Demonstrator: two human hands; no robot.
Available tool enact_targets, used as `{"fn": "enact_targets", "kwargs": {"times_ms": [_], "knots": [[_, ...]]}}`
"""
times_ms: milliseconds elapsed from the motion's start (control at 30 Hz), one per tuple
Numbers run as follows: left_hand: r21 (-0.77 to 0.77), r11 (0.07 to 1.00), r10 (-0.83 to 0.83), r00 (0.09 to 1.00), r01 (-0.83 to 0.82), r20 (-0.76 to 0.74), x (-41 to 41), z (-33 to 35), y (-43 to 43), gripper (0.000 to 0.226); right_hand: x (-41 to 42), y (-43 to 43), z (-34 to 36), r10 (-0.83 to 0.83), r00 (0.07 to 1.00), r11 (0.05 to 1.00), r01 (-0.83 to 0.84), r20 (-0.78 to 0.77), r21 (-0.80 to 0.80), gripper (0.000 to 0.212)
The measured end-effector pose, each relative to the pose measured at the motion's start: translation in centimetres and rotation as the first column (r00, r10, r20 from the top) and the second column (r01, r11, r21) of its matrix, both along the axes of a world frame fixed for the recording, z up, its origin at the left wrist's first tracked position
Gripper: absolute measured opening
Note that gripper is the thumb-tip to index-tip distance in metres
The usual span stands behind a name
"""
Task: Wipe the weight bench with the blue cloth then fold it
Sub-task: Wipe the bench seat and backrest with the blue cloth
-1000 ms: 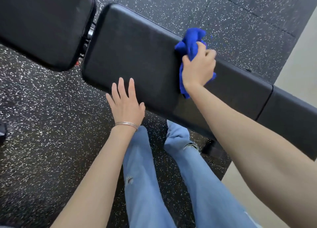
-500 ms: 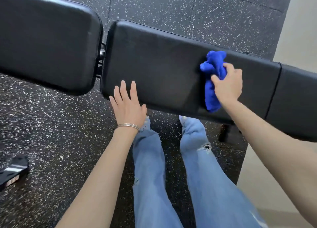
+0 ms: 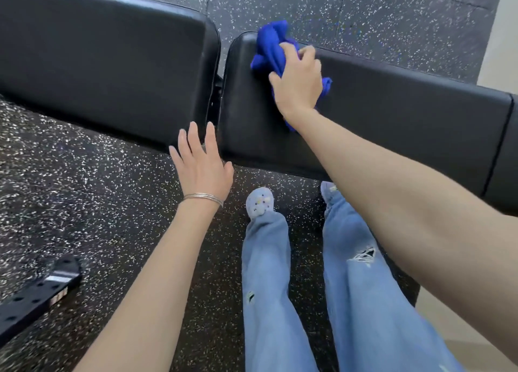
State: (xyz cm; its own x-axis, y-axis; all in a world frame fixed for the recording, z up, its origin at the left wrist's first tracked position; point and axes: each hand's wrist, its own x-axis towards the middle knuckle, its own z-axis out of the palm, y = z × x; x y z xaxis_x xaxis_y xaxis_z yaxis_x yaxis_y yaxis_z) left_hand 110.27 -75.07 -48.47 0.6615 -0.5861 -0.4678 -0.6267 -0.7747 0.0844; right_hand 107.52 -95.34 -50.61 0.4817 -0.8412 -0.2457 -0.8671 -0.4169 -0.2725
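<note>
Your right hand [image 3: 298,84] is closed over the bunched cloth [image 3: 270,52], pressing it onto the surface [image 3: 392,97] at the left end of the right pad, near its far edge and just beside the gap to the left pad [image 3: 106,57]. Your left hand [image 3: 201,164] is spread flat with fingers loosely together, empty, hovering at the near edge where the two pads meet; whether it touches the padding is hard to tell. The cloth looks soft, light and limp, a plush blue fabric that crumples into lumps, so it will likely slide easily on the smooth black vinyl under your palm. For folding, judge it best to shake it open and take two corners, since a wad offers no clean edge. The pads are rounded-edged, slightly glossy and firm-looking; the floor [image 3: 84,189] is black speckled rubber.
</note>
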Motion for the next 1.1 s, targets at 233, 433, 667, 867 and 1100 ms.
{"fn": "enact_targets", "kwargs": {"times_ms": [233, 433, 667, 867, 1100], "knots": [[-0.005, 1.0, -0.02, 1.0, 0.02, -0.016, 0.5, 0.0, 1.5, 0.079, -5.4, 6.5, 0.3, 0.571, 0.82, 0.821, -0.571, 0.044, -0.01, 0.044], [-0.017, 1.0, 0.006, 1.0, -0.006, 0.005, 1.6, 0.1, 3.4, 0.079, -5.8, 2.5, 1.7, 0.516, 0.842, 0.82, -0.539, 0.159, 0.194, 0.043], [-0.039, 0.995, 0.093, 0.995, -0.092, 0.019, 3.2, 0.2, 6.0, 0.077, 3.6, 1.7, -0.4, -0.053, 0.992, 0.997, 0.045, 0.117, 0.069, 0.044], [-0.065, 0.984, 0.169, 0.985, -0.168, 0.012, 4.1, 0.1, 7.1, 0.077, 0.1, 6.1, 0.6, 0.456, 0.881, 0.87, -0.471, 0.129, 0.143, 0.044], [-0.046, 0.97, 0.239, 0.971, -0.238, 0.005, 4.9, 0.2, 9.0, 0.078, 9.2, 8.4, 3.5, 0.43, 0.793, 0.867, -0.497, 0.432, 0.049, 0.047]]}}
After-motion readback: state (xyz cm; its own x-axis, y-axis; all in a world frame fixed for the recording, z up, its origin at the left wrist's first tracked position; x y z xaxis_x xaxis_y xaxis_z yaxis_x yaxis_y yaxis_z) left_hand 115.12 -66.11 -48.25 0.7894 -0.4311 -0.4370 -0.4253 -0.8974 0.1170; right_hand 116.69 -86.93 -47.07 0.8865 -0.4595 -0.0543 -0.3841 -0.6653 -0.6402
